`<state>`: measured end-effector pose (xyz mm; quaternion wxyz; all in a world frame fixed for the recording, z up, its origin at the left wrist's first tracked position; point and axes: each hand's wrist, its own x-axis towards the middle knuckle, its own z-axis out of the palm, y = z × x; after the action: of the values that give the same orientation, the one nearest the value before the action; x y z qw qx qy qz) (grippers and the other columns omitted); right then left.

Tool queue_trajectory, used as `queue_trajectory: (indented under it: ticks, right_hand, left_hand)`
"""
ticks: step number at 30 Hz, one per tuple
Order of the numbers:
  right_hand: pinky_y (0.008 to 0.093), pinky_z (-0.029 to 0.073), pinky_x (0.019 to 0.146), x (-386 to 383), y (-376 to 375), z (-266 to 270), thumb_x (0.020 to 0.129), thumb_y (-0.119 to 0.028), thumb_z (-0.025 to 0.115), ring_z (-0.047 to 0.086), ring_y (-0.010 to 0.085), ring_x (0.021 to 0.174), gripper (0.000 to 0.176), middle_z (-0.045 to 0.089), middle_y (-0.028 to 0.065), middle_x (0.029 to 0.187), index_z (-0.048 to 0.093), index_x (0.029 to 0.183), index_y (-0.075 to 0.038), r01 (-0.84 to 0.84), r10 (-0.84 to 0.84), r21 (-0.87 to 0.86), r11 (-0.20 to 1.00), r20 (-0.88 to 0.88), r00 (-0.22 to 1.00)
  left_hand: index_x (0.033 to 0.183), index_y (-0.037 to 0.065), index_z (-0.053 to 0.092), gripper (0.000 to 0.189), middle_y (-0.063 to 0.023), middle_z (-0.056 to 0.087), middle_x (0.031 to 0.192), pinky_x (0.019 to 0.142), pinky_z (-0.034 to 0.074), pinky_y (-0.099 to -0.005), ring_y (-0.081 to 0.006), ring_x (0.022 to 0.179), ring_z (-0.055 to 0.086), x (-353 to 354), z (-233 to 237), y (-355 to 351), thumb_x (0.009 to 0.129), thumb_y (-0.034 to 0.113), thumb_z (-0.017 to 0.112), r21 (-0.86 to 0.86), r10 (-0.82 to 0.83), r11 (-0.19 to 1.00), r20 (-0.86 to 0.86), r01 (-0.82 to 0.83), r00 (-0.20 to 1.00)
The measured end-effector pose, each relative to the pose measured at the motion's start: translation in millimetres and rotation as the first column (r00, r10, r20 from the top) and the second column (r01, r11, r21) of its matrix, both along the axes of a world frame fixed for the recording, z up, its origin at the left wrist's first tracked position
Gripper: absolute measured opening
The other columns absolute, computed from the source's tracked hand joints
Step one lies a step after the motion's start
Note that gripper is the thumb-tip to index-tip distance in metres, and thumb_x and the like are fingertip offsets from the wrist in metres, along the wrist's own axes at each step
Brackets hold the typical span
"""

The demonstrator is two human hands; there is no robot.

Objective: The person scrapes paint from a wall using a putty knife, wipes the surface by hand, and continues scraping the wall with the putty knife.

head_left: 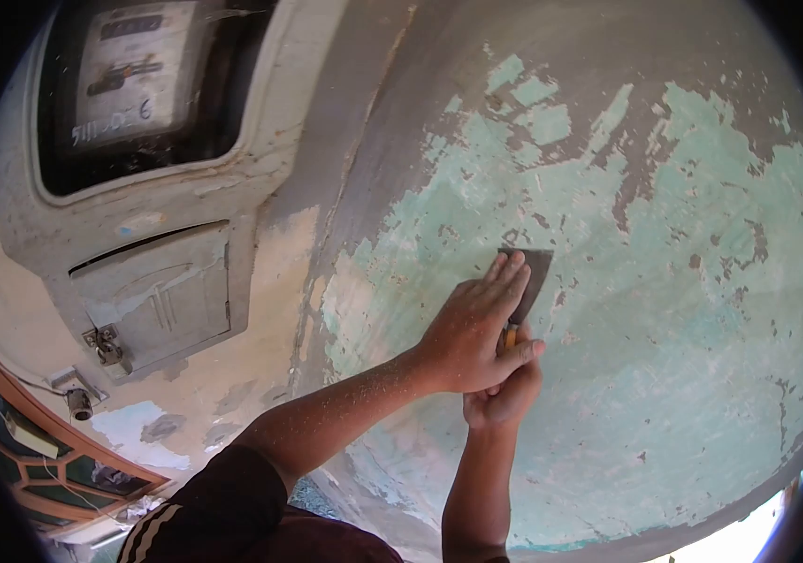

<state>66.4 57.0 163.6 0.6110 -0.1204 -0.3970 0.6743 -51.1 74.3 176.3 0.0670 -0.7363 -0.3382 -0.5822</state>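
A putty knife [531, 281] with a broad metal blade and a yellow-and-dark handle rests against a wall of peeling light-green paint [627, 338]. My right hand [506, 396] is closed around its handle, which is mostly hidden. Lying over the blade's left side are the straight fingers of my left hand [472, 328], pressed flat against it. The left thumb reaches across above my right hand. Fine pale specks dot my left hand and forearm. The blade's top edge touches the green paint, just below some small bare patches.
Bare grey plaster [702, 38] borders the green paint above. At left are a meter box [152, 103] with a window, a small metal door [162, 296] and a padlock [108, 349]. A wall fitting [79, 403] and a wood-framed window [73, 480] sit lower left.
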Motion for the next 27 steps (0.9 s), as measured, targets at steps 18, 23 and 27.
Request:
queue_trajectory:
  ticks: [18, 23, 27]
  right_hand:
    - [0.0167, 0.031, 0.039, 36, -64, 2, 0.117, -0.029, 0.035, 0.033, 0.0009, 0.044, 0.046, 0.052, -0.0056, 0.074, 0.052, 0.145, 0.004, 0.257, -0.249, -0.184, 0.949, 0.065, 0.966]
    - [0.0170, 0.034, 0.039, 46, -49, -4, 0.117, -0.029, 0.033, 0.035, 0.0018, 0.045, 0.054, 0.057, -0.0018, 0.085, 0.040, 0.160, 0.002, 0.059, -0.060, -0.108, 0.992, -0.009, 0.998]
    - [0.0172, 0.036, 0.039, 37, -55, -4, 0.118, -0.032, 0.030, 0.035, 0.0019, 0.045, 0.056, 0.062, 0.0001, 0.094, 0.036, 0.164, 0.001, 0.114, -0.110, -0.127, 0.985, 0.034, 0.993]
  left_hand:
    - [0.148, -0.022, 0.042, 0.088, -0.0450, 0.043, 0.156, 0.115, 0.037, -0.0558, -0.0527, 0.150, 0.044, 54, -13, -50, 0.103, 0.050, 0.063, -0.103, 0.058, 0.992, -0.114, -0.070, 0.992]
    - [0.151, -0.021, 0.038, 0.090, -0.0452, 0.042, 0.156, 0.115, 0.037, -0.0572, -0.0540, 0.149, 0.044, 47, 2, -42, 0.103, 0.051, 0.063, -0.102, 0.088, 0.990, -0.112, -0.099, 0.990]
    - [0.153, -0.019, 0.038, 0.089, -0.0423, 0.039, 0.161, 0.115, 0.038, -0.0564, -0.0491, 0.153, 0.041, 50, -22, -41, 0.103, 0.051, 0.061, -0.111, 0.078, 0.990, -0.089, -0.088, 0.993]
